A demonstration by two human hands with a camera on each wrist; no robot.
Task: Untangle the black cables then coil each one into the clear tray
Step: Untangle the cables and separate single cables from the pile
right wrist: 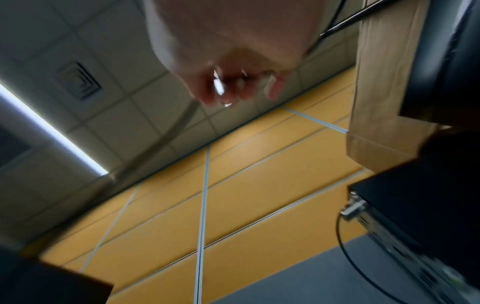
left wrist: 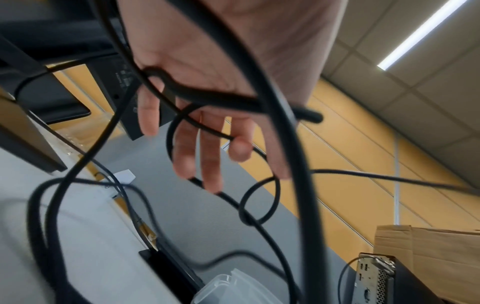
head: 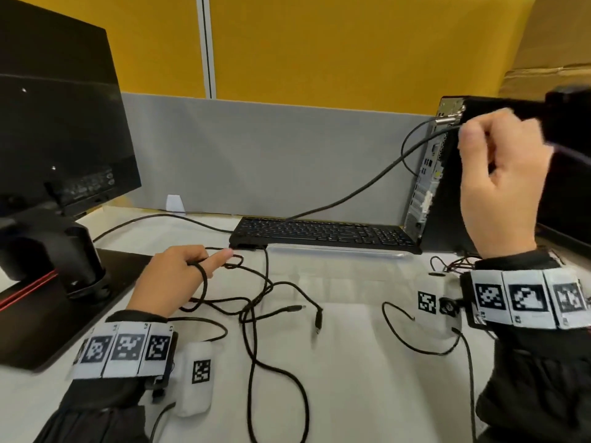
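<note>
The right hand (head: 499,174) is pinching one of the black cables (head: 256,302) up high, while the left hand (head: 172,279) is holding down the loops on the table. Pulling too hard could be tightening the knot (head: 235,261). The clear tray (head: 339,251) is sitting empty by the keyboard (head: 323,233).

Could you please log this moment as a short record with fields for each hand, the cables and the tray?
left hand: low on the table, fingers hooked into a loop of the tangled black cables
right hand: raised, fingers curled on one black cable pulled up from the tangle
cable state: still tangled on the white table, two plug ends free
clear tray: in front of the keyboard, no cable coiled in it
</note>
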